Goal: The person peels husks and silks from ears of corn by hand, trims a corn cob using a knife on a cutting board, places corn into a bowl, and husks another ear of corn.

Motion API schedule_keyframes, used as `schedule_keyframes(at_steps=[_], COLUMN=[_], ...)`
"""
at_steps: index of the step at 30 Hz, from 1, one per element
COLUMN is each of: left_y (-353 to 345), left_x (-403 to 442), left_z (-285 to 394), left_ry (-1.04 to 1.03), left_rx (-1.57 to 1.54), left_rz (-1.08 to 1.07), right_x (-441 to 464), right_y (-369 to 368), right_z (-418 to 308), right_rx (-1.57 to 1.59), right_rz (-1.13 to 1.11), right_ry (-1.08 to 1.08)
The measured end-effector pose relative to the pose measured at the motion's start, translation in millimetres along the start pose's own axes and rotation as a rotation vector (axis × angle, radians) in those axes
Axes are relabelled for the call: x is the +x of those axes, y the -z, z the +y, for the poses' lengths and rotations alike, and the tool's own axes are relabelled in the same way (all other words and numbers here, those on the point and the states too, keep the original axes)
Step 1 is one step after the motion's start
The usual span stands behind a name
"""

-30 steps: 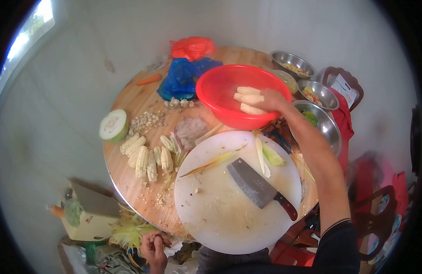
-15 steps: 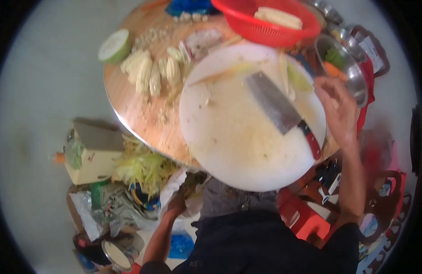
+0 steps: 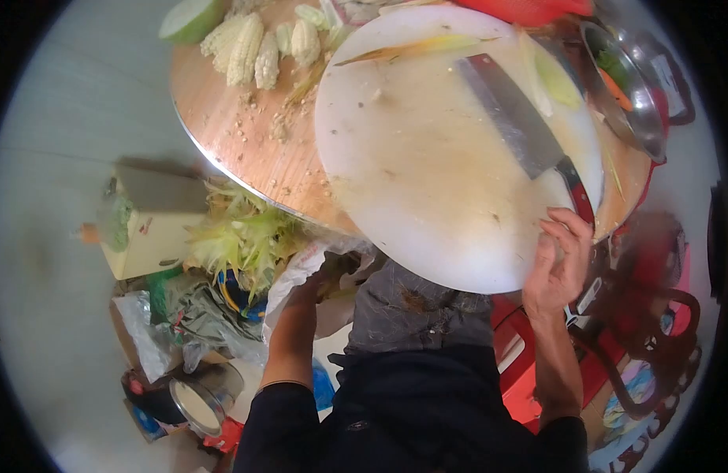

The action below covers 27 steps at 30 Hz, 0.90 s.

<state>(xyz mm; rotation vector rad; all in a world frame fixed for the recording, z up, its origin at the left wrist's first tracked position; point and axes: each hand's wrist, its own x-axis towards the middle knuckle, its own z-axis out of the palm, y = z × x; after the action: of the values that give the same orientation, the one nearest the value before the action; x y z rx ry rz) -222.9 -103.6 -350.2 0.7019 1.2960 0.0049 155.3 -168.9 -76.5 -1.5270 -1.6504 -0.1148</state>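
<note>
Withdrawn from the red basin (image 3: 529, 8), a person's right hand (image 3: 558, 266), fingers apart, now hangs beside the cleaver (image 3: 518, 118) on the white board (image 3: 427, 189), leaving that grip free; the left hand (image 3: 321, 279) reaches into a white bag (image 3: 332, 317), its hold too shadowed to tell

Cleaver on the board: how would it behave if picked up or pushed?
The cleaver is probably stiff and fairly heavy, given its broad metal blade. Lying flat on the board, it would likely slide, not roll.
</note>
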Motion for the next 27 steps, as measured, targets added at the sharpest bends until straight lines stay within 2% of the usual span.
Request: schedule_keyframes(at_steps=[4, 7, 10, 22, 24, 27], left_y=[37, 46, 56, 54, 51, 48], left_x=[55, 66, 78, 116, 121, 130], left_z=[-68, -109, -130, -116, -115, -113], left_ry=[-0.008, 0.052, 0.098, 0.218, 0.22, 0.211], left_rx=[0.748, 0.966, 1.03, 1.064, 1.059, 1.066], left_rz=[0.258, 0.298, 0.284, 0.232, 0.227, 0.222], right_x=[-5, -3, 2, 2, -1, 8], right_y=[-2, -1, 3, 6, 6, 3], right_z=[3, 1, 0, 4, 5, -1], right_rx=[-0.042, -0.069, -0.156, -0.217, -0.331, -0.235], right_rz=[-0.011, -0.101, -0.16, -0.314, -0.379, -0.364], right_ry=[-0.043, -0.046, -0.013, -0.087, -0.077, -0.145])
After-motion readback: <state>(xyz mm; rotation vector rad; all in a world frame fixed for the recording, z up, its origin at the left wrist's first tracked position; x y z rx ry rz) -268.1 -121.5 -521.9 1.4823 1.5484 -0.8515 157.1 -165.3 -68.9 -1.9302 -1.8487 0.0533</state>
